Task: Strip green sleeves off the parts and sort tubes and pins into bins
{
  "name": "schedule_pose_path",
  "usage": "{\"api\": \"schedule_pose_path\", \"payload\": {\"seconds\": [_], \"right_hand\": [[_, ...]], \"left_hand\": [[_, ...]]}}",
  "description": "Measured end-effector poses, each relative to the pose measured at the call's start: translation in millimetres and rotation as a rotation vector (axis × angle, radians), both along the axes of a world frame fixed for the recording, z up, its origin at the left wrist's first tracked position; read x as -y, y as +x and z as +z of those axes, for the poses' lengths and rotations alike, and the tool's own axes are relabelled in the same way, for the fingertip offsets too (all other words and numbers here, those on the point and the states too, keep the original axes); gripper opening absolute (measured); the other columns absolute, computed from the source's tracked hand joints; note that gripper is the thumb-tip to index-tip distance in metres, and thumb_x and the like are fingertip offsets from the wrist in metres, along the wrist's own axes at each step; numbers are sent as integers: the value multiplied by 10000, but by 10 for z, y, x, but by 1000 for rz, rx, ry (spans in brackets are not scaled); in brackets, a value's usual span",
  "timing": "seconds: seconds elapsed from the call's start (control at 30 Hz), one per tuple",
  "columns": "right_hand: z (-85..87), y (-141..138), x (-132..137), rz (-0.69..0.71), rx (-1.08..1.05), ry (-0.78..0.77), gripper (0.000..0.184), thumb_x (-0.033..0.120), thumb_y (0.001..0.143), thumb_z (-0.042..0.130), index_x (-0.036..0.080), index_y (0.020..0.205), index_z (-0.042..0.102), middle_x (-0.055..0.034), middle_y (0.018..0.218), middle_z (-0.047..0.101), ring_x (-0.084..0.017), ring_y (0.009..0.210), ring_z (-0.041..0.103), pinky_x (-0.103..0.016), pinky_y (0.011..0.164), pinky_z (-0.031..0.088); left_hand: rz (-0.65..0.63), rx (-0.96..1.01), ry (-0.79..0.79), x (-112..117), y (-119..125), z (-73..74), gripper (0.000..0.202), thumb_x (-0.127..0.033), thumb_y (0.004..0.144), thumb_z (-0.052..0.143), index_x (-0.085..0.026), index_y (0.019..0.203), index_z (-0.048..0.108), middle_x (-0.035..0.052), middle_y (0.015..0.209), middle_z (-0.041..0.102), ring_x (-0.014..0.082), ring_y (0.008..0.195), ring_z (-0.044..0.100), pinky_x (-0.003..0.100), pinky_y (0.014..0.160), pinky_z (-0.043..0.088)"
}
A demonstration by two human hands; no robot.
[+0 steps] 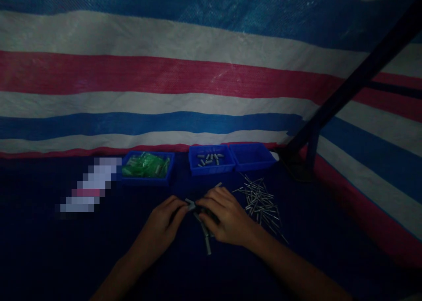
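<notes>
Just in front of me, my left hand pinches a small silvery metal piece between thumb and fingertips. Close on its right, my right hand is curled with fingers and thumb bent in; what it grips is hidden and dark. A short metal tip shows beyond its knuckles; I cannot tell if it is held. Below the fingers, a jointed grey metal rod slants toward me, partly covered by the right hand. To the right, a loose pile of thin metal rods lies on the dark blue surface.
At the back stand a blue bin with several short metal cylinders, another blue bin right beside it, and a blue tray holding a green plastic bag. Striped sheeting hangs behind; a dark frame slants at right.
</notes>
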State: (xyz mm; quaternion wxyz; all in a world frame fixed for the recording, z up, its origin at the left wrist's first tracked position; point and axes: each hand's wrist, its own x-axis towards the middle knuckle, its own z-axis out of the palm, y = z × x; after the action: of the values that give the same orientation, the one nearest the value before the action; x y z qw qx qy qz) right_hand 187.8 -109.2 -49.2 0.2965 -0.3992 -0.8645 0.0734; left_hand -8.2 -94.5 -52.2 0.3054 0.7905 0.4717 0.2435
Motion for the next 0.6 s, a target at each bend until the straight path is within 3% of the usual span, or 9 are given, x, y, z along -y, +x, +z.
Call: {"api": "schedule_pose_path", "payload": {"seconds": [0.2,0.37,0.47,0.6], "right_hand": [[14,-31,2,27,-3,55,166,199,871,454,146,989,560,-60,844,608,-163,793,526,-316,740,405],[51,-37,62,59,36,102,142,220,849,481,173,920,594,-41,793,590,-158,752,512,-306,687,388],[98,67,-57,-74,-20,163,122,241,803,500,173,775,597,-37,733,569,-163,700,491,-323,652,372],[135,346,-457,-501,-59,259,164,246,814,481,167,759,614,-70,772,563,-199,764,486,-352,704,399]], "left_hand": [[-72,103,-70,43,59,53,317,-303,904,335,-191,708,557,16,723,572,135,698,550,241,688,454],[-72,120,-105,85,71,80,350,-330,921,278,-193,769,563,29,763,591,146,732,563,251,698,459],[13,3,52,70,34,21,297,-310,908,318,-212,950,594,49,920,622,181,863,564,313,790,440],[80,-280,314,54,-16,-107,331,-253,860,430,-300,1170,536,47,1154,582,248,1057,485,421,864,368]]}}
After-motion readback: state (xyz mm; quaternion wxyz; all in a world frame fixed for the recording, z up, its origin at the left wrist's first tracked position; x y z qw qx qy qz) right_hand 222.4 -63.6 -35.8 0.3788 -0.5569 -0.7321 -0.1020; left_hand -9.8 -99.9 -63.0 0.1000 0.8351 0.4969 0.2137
